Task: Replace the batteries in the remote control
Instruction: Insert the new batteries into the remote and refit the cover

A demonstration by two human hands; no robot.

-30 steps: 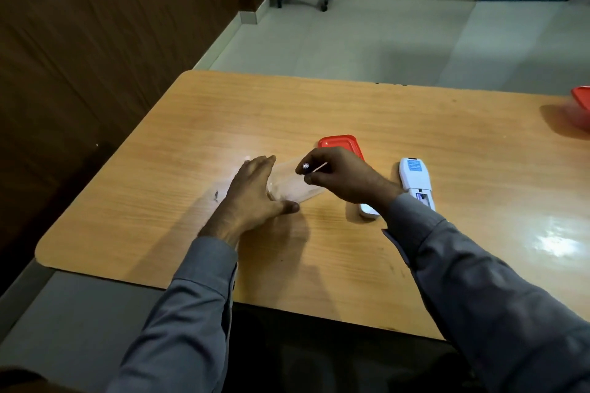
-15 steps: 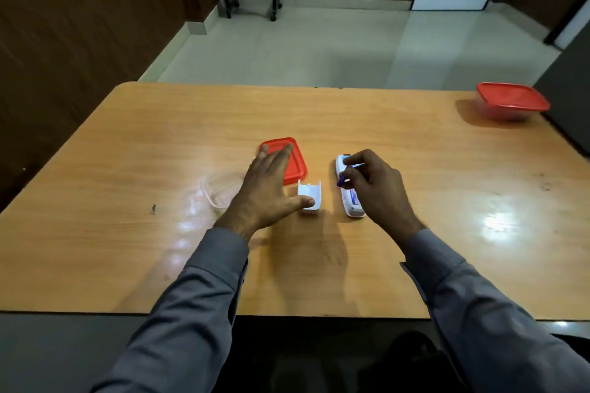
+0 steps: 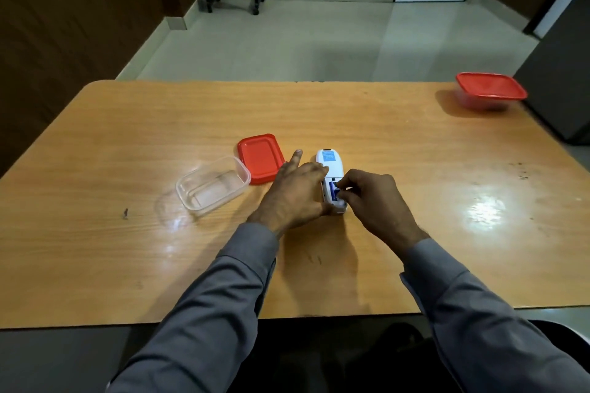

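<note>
A white remote control (image 3: 331, 166) lies face down on the wooden table (image 3: 383, 137), its battery bay uncovered. My left hand (image 3: 295, 193) rests against the remote's left side, fingers spread, steadying it. My right hand (image 3: 375, 198) pinches a blue battery (image 3: 334, 191) with thumb and fingers and presses it into the bay. The loose battery cover is hidden, probably under my left hand.
A clear plastic box (image 3: 212, 185) stands open left of the hands, with its red lid (image 3: 260, 158) lying beside it. A second box with a red lid (image 3: 490, 91) sits at the far right corner. The table's near edge runs just below my forearms.
My right hand brought the battery down into the remote's bay. My left hand shifted right from the cover onto the remote's side. The head view swung slightly, showing the clear box.
</note>
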